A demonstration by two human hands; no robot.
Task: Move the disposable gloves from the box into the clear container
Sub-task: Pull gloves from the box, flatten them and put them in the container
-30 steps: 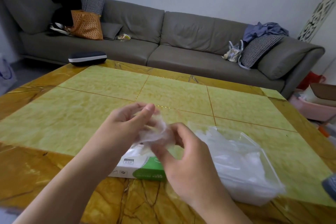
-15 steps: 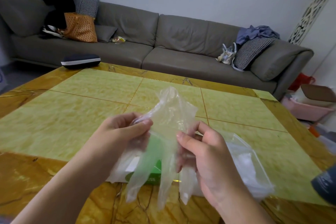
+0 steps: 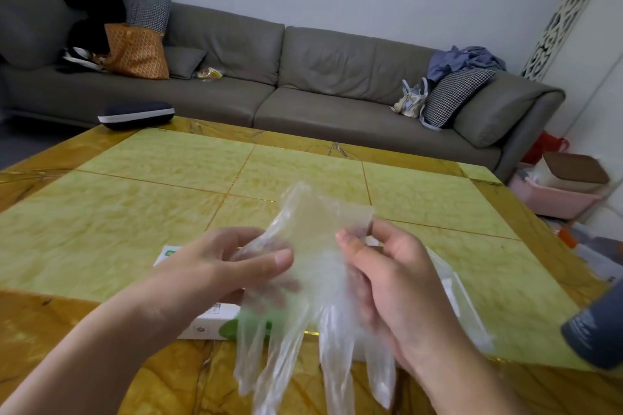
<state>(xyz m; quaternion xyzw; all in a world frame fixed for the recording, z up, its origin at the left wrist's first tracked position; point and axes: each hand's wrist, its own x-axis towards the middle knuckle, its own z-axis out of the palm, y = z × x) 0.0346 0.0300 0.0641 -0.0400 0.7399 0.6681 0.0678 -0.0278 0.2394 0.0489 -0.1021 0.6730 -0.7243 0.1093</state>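
Note:
A clear disposable glove [image 3: 313, 283] hangs spread out between my hands above the table, cuff up and fingers dangling toward me. My left hand [image 3: 232, 263] pinches its left edge between thumb and fingers. My right hand [image 3: 387, 276] pinches its right edge near the cuff. The white and green glove box [image 3: 209, 322] lies on the table under my left hand, mostly hidden. The clear container [image 3: 465, 307] sits to the right behind my right hand, with white gloves inside.
The yellow-green tiled table [image 3: 168, 205] has an amber border. A dark case [image 3: 135, 114] lies at its far left corner. A dark grey object [image 3: 593, 333] intrudes at the right edge. A grey sofa [image 3: 303, 77] stands behind; pink bins [image 3: 556, 199] sit on the floor at right.
The glove went from a crumpled wad over the box to fully unfolded. My hands have moved apart and stretched it wider, and the camera has tilted slightly.

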